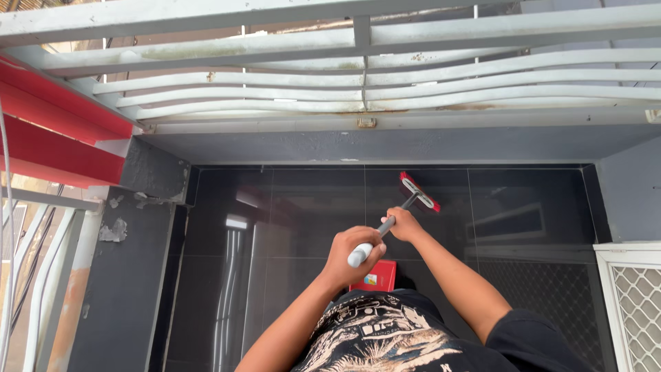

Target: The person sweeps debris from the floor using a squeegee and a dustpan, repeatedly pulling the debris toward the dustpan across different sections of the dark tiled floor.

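Red-headed floor brush with a grey metal handle (399, 210) is what you have in both hands, and its flat red and white head (419, 191) sits against the glossy black floor tiles (310, 207) out ahead of you, close to the grey painted kerb (385, 145) that runs under the railing. Your right hand (403, 224) is wrapped around the shaft further down, nearer the head, which looks like the grip that steers and presses the head to the tile. Your left hand (354, 253) is clenched around the upper end, with the pale rounded handle tip poking out of the fist, so it seems to serve as the pivot and the pushing hand. Holding them apart along the shaft this way gives you leverage, and the slant of the handle lets the head lie flat while you stand upright. Just below your left hand, partly hidden by it and by your black printed shirt (385, 331), lies a small red box (377, 275) on the tiles; what it holds you cannot tell from here. Beyond the kerb stands the white metal railing with wavy horizontal bars (385, 83), to your left a red awning edge (55, 131), and at the far right a white lattice panel (637, 303).
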